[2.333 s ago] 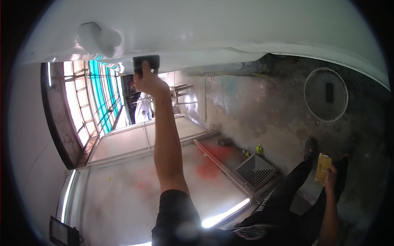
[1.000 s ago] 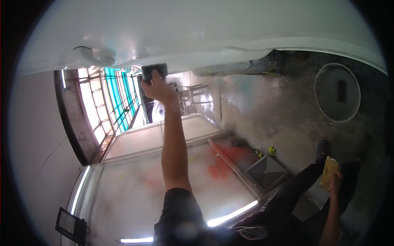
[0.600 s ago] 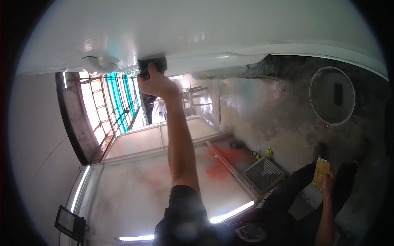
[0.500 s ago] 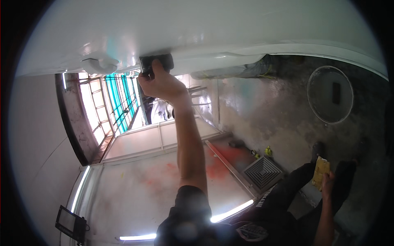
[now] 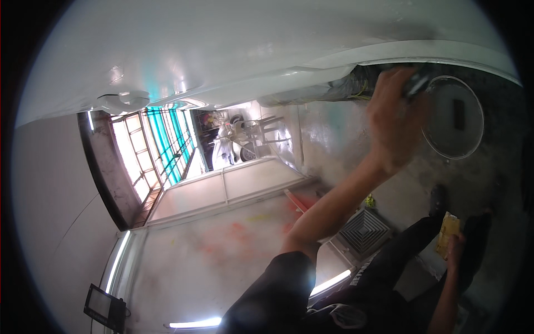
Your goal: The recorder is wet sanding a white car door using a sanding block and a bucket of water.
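Our left hand [image 5: 397, 122], blurred, seems to hold a dark block [image 5: 418, 83] near the white panel [image 5: 222, 50]; we cannot tell what is done or left there. Our right hand [image 5: 456, 247] holds a yellow pad [image 5: 448, 231]. Farther, a round tub [image 5: 471, 136] sits on the floor [image 5: 420, 181].

Left hand [image 5: 396, 119] motion-blurred; dark block [image 5: 418, 82] smeared, partly hidden. White panel [image 5: 239, 44] cut off by top edge.

Grey floor [image 5: 461, 178] behind left fingers [image 5: 384, 92]. Round tub [image 5: 470, 136] on floor, right of fingers. Dark shoe [image 5: 438, 201] lower down.
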A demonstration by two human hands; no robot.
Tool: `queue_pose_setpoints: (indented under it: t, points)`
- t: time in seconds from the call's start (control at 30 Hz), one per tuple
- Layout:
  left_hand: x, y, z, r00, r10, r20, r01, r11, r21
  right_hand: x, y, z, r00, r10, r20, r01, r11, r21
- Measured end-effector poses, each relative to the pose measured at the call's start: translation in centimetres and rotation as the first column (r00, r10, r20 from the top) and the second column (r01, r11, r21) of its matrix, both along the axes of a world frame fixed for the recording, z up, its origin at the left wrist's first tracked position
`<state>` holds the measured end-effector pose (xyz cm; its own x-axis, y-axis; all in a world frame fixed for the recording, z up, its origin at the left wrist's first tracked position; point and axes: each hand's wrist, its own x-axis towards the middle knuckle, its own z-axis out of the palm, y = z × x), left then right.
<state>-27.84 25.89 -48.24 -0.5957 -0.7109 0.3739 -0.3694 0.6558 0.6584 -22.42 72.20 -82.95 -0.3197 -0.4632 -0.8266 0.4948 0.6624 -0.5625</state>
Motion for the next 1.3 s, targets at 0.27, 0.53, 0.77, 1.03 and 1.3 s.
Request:
queue_pose_setpoints:
  t: [0.27,0.53,0.77,1.03,1.3]
  points:
    - [22.5,-5.1,-0.3,0.837,0.542,0.074,-0.528,0.764,0.372,2.0,-1.4,-1.2,0.984,0.048,0.169,-0.028,0.993,-0.116]
    - [28.6,-8.1,0.6,0.736,0.675,0.054,-0.641,0.670,0.373,3.5,-3.0,-2.9,0.979,0.113,0.167,-0.092,0.987,-0.129]
    - [29.0,-9.4,1.4,0.768,0.630,0.116,-0.639,0.740,0.209,4.5,0.4,-6.9,0.898,0.411,-0.155,-0.406,0.912,0.066]
    - [27.1,-12.5,12.1,0.820,0.559,-0.121,-0.559,0.828,0.037,2.3,-2.6,-1.1,0.813,0.436,-0.385,-0.483,0.875,-0.028]
    - [26.1,-9.0,14.7,0.839,0.531,-0.123,-0.541,0.837,-0.077,-4.5,-20.1,7.8,0.783,0.317,-0.535,-0.544,0.766,-0.343]
